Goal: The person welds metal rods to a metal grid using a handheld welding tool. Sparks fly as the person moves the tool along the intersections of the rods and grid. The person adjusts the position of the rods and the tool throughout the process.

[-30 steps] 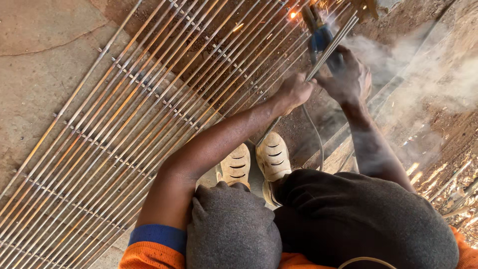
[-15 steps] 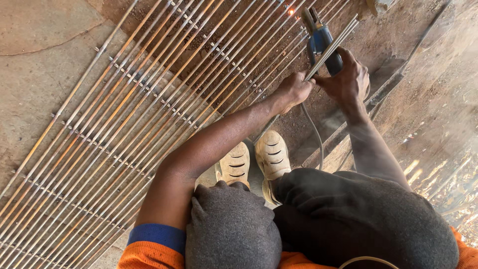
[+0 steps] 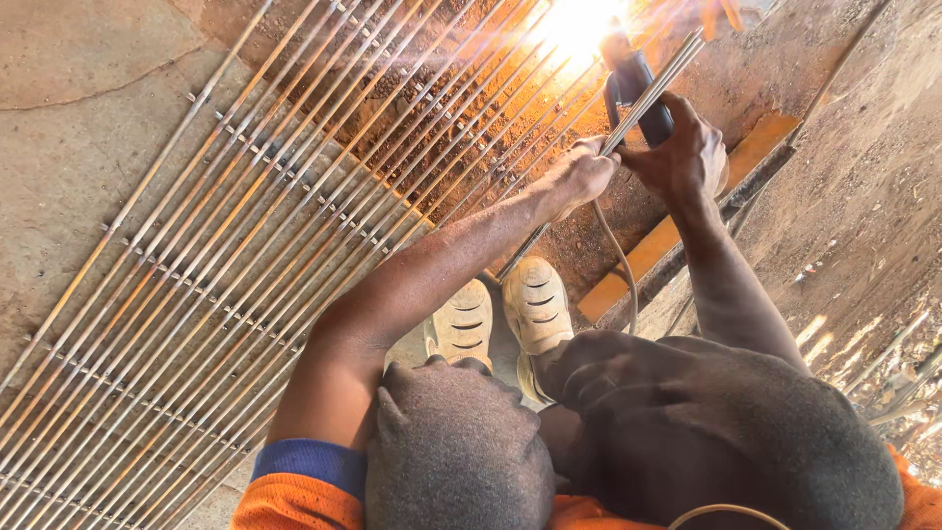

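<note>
Sparks [image 3: 579, 25] flare bright white where the dark-handled welding electrode holder [image 3: 638, 93] meets the long grid of thin rusty steel rods [image 3: 294, 226] lying on the dirt ground. The right hand [image 3: 687, 157] is clenched round the holder's grip. The left hand [image 3: 579, 175] pinches and steadies a rod just beside it. Good welding here probably wants a short, steady arc and feet in pale shoes [image 3: 500, 319] kept back.

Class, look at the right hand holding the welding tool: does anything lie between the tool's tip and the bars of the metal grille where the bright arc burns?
Nothing visible does. The right hand grips the welding tool, whose tip meets the metal grille at the arc. The left hand holds thin rods beside the tool, not across its tip. Glare hides the exact contact.
</note>
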